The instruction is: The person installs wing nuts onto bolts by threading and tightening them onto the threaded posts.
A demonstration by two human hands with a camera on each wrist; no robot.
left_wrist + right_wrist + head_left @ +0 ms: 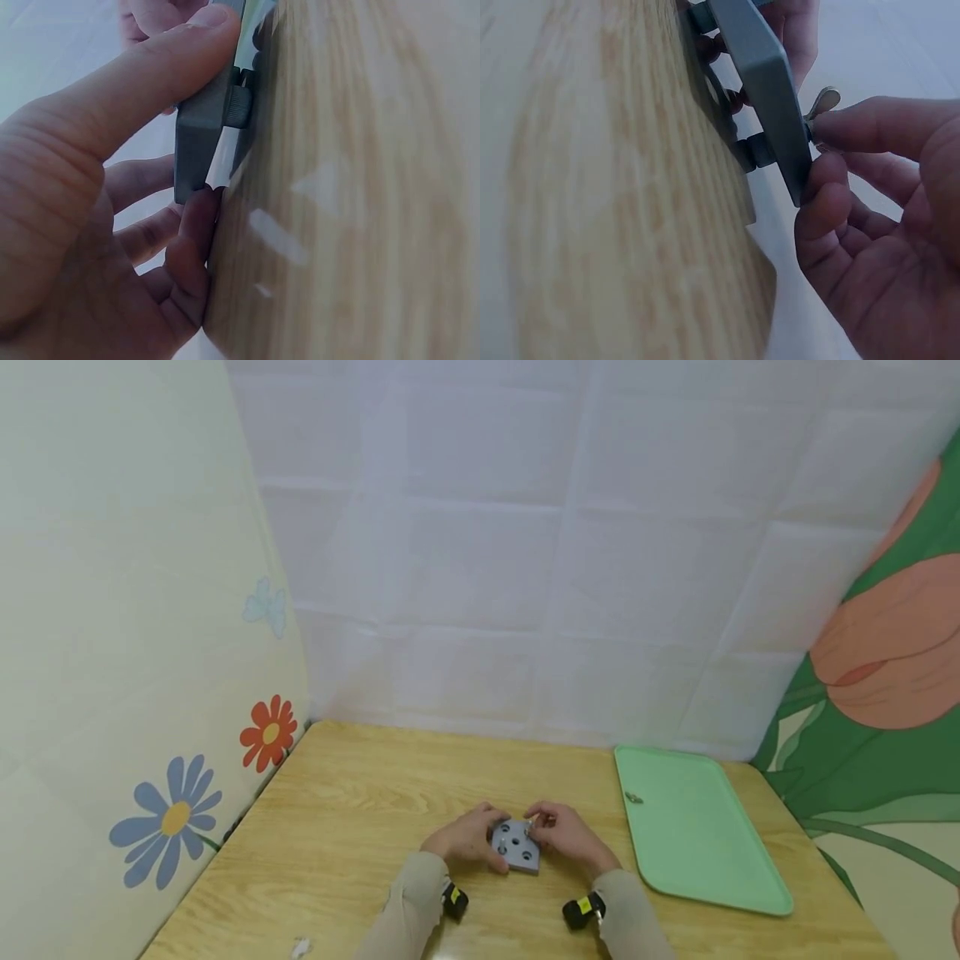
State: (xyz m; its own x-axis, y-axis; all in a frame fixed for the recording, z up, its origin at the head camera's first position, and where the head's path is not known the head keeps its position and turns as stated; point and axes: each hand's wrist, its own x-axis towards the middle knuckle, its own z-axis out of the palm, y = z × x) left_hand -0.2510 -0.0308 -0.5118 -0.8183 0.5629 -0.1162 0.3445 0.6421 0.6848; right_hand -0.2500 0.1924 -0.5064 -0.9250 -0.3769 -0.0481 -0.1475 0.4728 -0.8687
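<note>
A grey metal plate (pixel 514 855) with several round holes is held close over the wooden table between both hands. My left hand (pixel 468 839) grips its left side, the thumb (pixel 150 79) laid along the plate's edge in the left wrist view. At the far right corner, my right hand (pixel 566 837) pinches a small wing nut (pixel 826 100) against the plate's upper face, one metal wing showing past the fingertips. Beneath the plate, a short knurled bolt head (pixel 238 106) sticks out. Another bolt end (pixel 760 150) shows below it in the right wrist view.
To the right lies a light green tray (pixel 701 827), with a small brass-coloured piece (pixel 633 797) near its left edge. A white scrap (pixel 301 947) is at the table's front left. White cloth (pixel 480 568) hangs behind the table (pixel 360 793). Black cameras sit on both wrists.
</note>
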